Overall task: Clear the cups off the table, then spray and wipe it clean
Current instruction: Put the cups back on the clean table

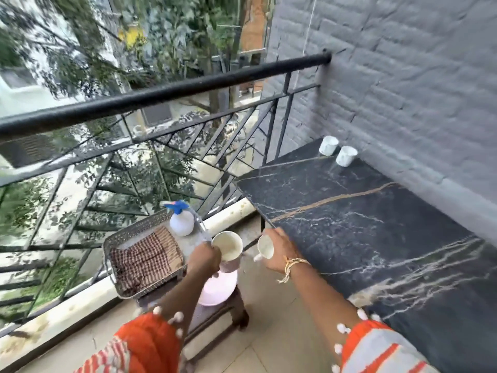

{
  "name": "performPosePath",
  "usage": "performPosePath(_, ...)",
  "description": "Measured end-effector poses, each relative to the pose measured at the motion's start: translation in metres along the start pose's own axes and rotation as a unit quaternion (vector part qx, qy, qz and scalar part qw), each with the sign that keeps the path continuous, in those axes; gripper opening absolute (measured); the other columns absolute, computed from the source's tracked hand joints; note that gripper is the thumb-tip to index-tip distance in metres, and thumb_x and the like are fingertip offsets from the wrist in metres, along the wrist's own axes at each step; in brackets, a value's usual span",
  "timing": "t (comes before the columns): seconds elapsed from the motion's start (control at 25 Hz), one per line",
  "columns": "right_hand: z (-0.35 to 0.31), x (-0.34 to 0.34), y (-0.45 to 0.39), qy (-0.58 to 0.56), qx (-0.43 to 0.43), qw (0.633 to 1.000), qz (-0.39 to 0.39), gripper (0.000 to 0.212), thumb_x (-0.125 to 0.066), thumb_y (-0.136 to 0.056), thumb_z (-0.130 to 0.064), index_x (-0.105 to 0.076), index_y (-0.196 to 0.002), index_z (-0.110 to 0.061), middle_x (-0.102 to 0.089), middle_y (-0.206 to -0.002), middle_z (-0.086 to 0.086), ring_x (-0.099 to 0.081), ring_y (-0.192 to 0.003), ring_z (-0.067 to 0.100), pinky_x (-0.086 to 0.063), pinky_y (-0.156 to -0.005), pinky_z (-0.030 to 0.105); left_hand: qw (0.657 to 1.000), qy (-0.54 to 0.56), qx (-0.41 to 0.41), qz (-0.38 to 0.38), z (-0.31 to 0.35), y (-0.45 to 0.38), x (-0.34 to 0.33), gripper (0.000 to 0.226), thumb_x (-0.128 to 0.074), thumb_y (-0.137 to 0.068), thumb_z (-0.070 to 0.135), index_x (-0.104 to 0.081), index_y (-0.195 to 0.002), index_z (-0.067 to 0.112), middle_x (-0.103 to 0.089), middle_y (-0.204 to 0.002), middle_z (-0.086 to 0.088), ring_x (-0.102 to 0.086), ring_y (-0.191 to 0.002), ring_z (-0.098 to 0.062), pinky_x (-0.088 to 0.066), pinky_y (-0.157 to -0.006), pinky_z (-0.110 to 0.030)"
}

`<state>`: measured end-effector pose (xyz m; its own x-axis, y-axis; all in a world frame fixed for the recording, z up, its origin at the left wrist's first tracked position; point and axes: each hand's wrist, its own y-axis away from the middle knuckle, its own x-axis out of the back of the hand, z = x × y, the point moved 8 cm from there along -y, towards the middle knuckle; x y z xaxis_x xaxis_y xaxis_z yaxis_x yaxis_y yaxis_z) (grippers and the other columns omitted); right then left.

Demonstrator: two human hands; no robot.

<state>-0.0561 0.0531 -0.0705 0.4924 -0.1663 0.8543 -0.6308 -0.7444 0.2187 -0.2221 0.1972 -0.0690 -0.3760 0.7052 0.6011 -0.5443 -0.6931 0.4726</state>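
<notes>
— Head view first: what do I have hold of?

— I see my left hand curled round a tall, smooth white cup, and my right hand gripping a smaller handled cup, both beside the table's near corner.

— And the table?

— Dark veined marble slab; two white cylindrical cups stand at its far end against the grey brick wall.

— Beyond that?

— Round white spray bottle, checked cloth in a perforated metal tray, pink plate, black railing.
</notes>
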Motion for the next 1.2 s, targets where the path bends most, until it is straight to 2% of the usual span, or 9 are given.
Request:
performPosePath(0.12, 0.032, 0.06, -0.017, -0.061, -0.037, 0.996, 0.059, 0.07, -0.08, -0.061, -0.016, -0.054, -0.125, -0.023, -0.047, -0.125, 0.002, -0.054, -0.113, 0.027, -0.045, -0.094, 0.028, 1.0, 0.018, -0.025, -0.001, 0.067, -0.016, -0.013, 0.021, -0.036, -0.083, 0.009, -0.056, -0.082, 0.002, -0.068, -0.063, -0.023, -0.067, -0.047, -0.032, -0.056, -0.044, -0.038)
performPosePath(0.24, 0.064, 0.107, -0.045, -0.099, -0.053, 0.989, 0.097, 0.072, -0.081, -0.063, -0.015, -0.054, -0.13, -0.02, -0.05, -0.13, 0.005, -0.054, -0.117, 0.026, -0.04, -0.098, 0.025, 0.998, 0.038, -0.042, 0.003, 0.126, -0.039, -0.025, 0.022, -0.036, -0.086, 0.007, -0.055, -0.078, 0.0, -0.065, -0.058, -0.02, -0.062, -0.04, -0.027, -0.046, -0.033, -0.025)
performPosePath(0.36, 0.097, 0.142, -0.094, -0.098, -0.067, 0.986, 0.113, 0.076, -0.08, -0.065, -0.018, -0.048, -0.134, -0.021, -0.048, -0.133, 0.003, -0.051, -0.121, 0.024, -0.04, -0.097, 0.026, 0.997, 0.056, -0.051, -0.003, 0.166, -0.093, -0.045, 0.027, -0.04, -0.088, 0.015, -0.051, -0.066, 0.005, -0.06, -0.043, -0.011, -0.061, -0.037, -0.019, -0.05, -0.037, -0.023)
performPosePath(0.44, 0.12, 0.161, -0.134, -0.093, -0.081, 0.986, 0.116, 0.077, -0.08, -0.066, -0.019, -0.045, -0.135, -0.021, -0.047, -0.134, 0.002, -0.049, -0.122, 0.025, -0.041, -0.097, 0.029, 0.995, 0.085, -0.057, 0.003, 0.181, -0.157, -0.063, 0.04, -0.04, -0.073, 0.035, -0.06, -0.069, 0.001, -0.067, -0.057, -0.022, -0.069, -0.054, -0.034, -0.059, -0.054, -0.044)
performPosePath(0.52, 0.145, 0.177, -0.178, -0.098, -0.09, 0.984, 0.119, 0.075, -0.081, -0.064, -0.018, -0.046, -0.131, -0.022, -0.047, -0.131, 0.003, -0.05, -0.12, 0.027, -0.044, -0.097, 0.033, 0.995, 0.084, -0.051, -0.011, 0.195, -0.226, -0.088, 0.051, -0.038, -0.065, 0.042, -0.062, -0.073, -0.001, -0.068, -0.062, -0.024, -0.07, -0.061, -0.039, -0.059, -0.061, -0.053)
performPosePath(0.68, 0.189, 0.196, -0.253, -0.105, -0.115, 0.979, 0.129, 0.072, -0.08, -0.059, -0.021, -0.047, -0.121, -0.033, -0.048, -0.118, 0.008, -0.054, -0.11, 0.034, -0.049, -0.093, 0.04, 0.993, 0.106, -0.051, -0.013, 0.264, -0.256, -0.091, 0.028, -0.042, -0.085, 0.017, -0.058, -0.078, -0.005, -0.064, -0.049, -0.019, -0.066, -0.046, -0.037, -0.057, -0.051, -0.053)
performPosePath(0.88, 0.23, 0.207, -0.321, -0.145, -0.142, 0.969, 0.139, 0.078, -0.084, -0.063, -0.022, -0.046, -0.131, -0.027, -0.054, -0.126, 0.009, -0.053, -0.115, 0.031, -0.044, -0.095, 0.033, 0.995, 0.088, -0.047, -0.033, 0.308, -0.31, -0.109, 0.026, -0.043, -0.088, 0.015, -0.06, -0.088, -0.005, -0.065, -0.054, -0.022, -0.065, -0.044, -0.033, -0.054, -0.039, -0.037)
performPosePath(1.08, 0.255, 0.206, -0.366, -0.174, -0.18, 0.957, 0.147, 0.081, -0.087, -0.063, -0.026, -0.042, -0.129, -0.017, -0.058, -0.126, 0.009, -0.054, -0.116, 0.033, -0.043, -0.091, 0.034, 0.996, 0.063, -0.049, -0.03, 0.327, -0.346, -0.116, 0.024, -0.043, -0.088, 0.017, -0.061, -0.09, 0.0, -0.063, -0.045, -0.01, -0.065, -0.04, -0.027, -0.051, -0.038, -0.028)
performPosePath(1.2, 0.269, 0.204, -0.38, -0.204, -0.2, 0.949, 0.137, 0.086, -0.09, -0.06, -0.031, -0.042, -0.131, -0.018, -0.057, -0.128, 0.007, -0.053, -0.118, 0.03, -0.042, -0.094, 0.033, 0.995, 0.08, -0.033, -0.047, 0.329, -0.356, -0.125, 0.024, -0.043, -0.088, 0.016, -0.059, -0.094, 0.0, -0.065, -0.053, -0.019, -0.066, -0.044, -0.032, -0.056, -0.043, -0.037)
